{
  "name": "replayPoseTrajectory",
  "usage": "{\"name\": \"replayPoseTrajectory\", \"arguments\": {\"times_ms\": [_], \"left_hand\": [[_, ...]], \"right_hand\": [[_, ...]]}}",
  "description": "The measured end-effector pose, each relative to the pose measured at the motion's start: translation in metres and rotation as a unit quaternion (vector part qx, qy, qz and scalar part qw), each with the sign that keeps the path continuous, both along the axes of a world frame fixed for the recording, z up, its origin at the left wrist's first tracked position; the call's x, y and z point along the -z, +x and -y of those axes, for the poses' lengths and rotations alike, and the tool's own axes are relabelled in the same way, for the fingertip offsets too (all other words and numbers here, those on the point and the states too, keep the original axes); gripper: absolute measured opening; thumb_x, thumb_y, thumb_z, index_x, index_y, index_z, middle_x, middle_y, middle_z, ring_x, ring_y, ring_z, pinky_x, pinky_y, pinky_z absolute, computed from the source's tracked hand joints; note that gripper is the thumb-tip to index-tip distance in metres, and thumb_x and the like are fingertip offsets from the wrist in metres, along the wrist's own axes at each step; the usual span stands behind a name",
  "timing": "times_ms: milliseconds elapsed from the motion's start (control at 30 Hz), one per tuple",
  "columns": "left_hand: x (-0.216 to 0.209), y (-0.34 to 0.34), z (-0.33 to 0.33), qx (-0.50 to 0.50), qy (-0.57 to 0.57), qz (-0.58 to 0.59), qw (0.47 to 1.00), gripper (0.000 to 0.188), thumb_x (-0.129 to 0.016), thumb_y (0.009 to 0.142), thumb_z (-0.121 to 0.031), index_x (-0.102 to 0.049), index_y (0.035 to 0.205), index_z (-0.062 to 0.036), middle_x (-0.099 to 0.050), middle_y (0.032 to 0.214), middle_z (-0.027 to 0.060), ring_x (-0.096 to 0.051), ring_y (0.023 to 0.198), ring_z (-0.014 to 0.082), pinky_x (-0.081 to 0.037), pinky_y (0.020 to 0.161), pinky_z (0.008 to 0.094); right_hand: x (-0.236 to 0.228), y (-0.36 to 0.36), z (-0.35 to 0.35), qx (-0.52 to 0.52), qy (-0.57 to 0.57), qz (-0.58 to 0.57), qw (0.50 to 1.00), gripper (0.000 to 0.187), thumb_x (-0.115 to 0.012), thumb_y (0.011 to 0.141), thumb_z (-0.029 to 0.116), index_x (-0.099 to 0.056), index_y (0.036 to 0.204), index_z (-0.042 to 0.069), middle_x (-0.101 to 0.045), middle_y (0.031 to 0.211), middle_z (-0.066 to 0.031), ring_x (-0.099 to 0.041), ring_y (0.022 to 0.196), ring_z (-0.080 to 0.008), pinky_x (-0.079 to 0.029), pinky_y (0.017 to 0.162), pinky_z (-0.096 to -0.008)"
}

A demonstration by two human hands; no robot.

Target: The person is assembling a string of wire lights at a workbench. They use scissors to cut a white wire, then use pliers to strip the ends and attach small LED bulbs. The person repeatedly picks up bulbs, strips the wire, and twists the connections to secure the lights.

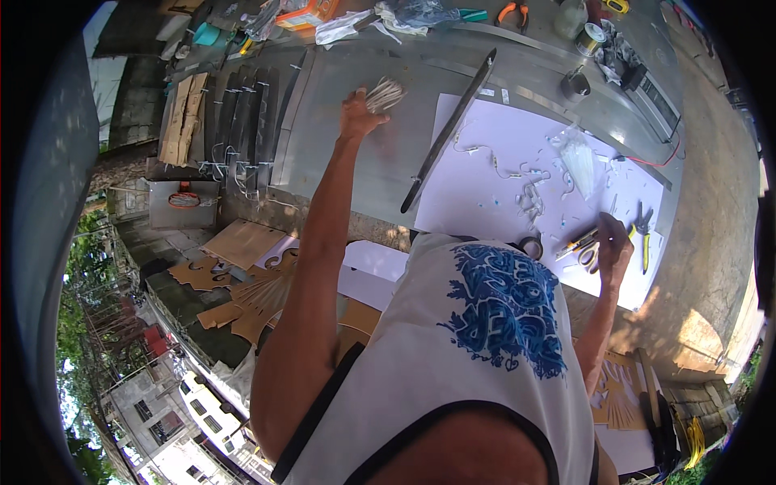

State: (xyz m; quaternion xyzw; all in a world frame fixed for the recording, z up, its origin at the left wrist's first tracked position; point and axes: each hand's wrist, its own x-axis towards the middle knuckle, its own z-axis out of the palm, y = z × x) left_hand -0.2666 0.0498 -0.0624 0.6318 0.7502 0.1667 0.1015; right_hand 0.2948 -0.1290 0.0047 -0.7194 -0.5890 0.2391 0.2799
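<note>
My left hand (pixel 360 115) reaches far out over the grey metal tabletop (pixel 331 162). Its fingers close around a bundle of pale strands (pixel 386 94), which fans out to the right of the thumb. My right hand (pixel 614 246) is low over the white sheet (pixel 469 178), fingers curled; whatever they may hold is hidden. Just left of it lie a utility knife (pixel 578 242) and scissors (pixel 590 257). Yellow-handled pliers (pixel 644 234) lie to its right. A dark roll of tape (pixel 531 246) is by my shirt.
A long dark bar (pixel 449 133) lies along the sheet's left edge. Wired light modules (pixel 529 198) and a bag of white cable ties (pixel 578 166) lie on the sheet. Behind stand a metal cup (pixel 575 84) and a power supply (pixel 651 101). Dark strips (pixel 246 121) are at left.
</note>
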Motion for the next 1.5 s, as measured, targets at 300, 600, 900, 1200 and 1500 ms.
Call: {"name": "replayPoseTrajectory", "arguments": {"times_ms": [300, 600, 900, 1200, 1500], "left_hand": [[-0.019, 0.006, 0.022, -0.110, -0.032, 0.592, 0.797, 0.023, -0.074, 0.089, -0.017, -0.070, 0.103, 0.0001, -0.069, 0.090, 0.0072, -0.064, 0.078, 0.0141, -0.052, 0.067, 0.0294], [-0.095, 0.066, 0.075, 0.075, -0.063, 0.641, 0.762, 0.009, -0.067, 0.095, -0.010, -0.070, 0.098, -0.0033, -0.067, 0.091, 0.0026, -0.060, 0.079, 0.0113, -0.048, 0.065, 0.0290], [-0.094, 0.097, 0.103, 0.066, -0.097, 0.684, 0.720, 0.017, -0.069, 0.094, -0.015, -0.071, 0.102, -0.0010, -0.069, 0.088, 0.0031, -0.062, 0.078, 0.0109, -0.050, 0.064, 0.0268], [-0.084, 0.052, 0.123, -0.018, -0.069, 0.710, 0.701, 0.023, -0.071, 0.092, -0.021, -0.070, 0.099, 0.0011, -0.068, 0.086, 0.0060, -0.064, 0.076, 0.0134, -0.053, 0.066, 0.0281], [-0.083, 0.027, 0.129, -0.040, -0.103, 0.760, 0.641, 0.028, -0.071, 0.092, -0.020, -0.065, 0.111, -0.0008, -0.067, 0.096, 0.0066, -0.065, 0.086, 0.0161, -0.055, 0.072, 0.0329]], "right_hand": [[-0.030, -0.037, -0.009, -0.005, -0.023, -0.159, 0.987, 0.022, -0.063, 0.096, 0.016, -0.071, 0.111, 0.002, -0.070, 0.087, -0.0055, -0.062, 0.074, -0.0132, -0.050, 0.069, -0.0285], [-0.076, -0.155, -0.077, -0.204, 0.047, -0.248, 0.946, 0.027, -0.068, 0.090, 0.013, -0.069, 0.116, 0.005, -0.068, 0.108, -0.0084, -0.064, 0.081, -0.0155, -0.052, 0.069, -0.0301], [-0.044, -0.234, -0.111, -0.323, 0.170, -0.038, 0.930, 0.038, -0.074, 0.082, 0.010, -0.064, 0.119, 0.007, -0.064, 0.121, -0.0121, -0.065, 0.103, -0.0342, -0.055, 0.085, -0.0399], [-0.066, -0.275, -0.087, -0.411, 0.221, 0.019, 0.884, 0.029, -0.069, 0.082, 0.002, -0.066, 0.110, 0.005, -0.063, 0.119, -0.0097, -0.059, 0.106, -0.0317, -0.050, 0.090, -0.0428], [-0.060, -0.319, -0.082, -0.443, 0.220, 0.067, 0.866, 0.019, -0.071, 0.082, 0.008, -0.068, 0.101, 0.006, -0.067, 0.086, -0.0067, -0.058, 0.087, -0.0270, -0.043, 0.081, -0.0426]]}}
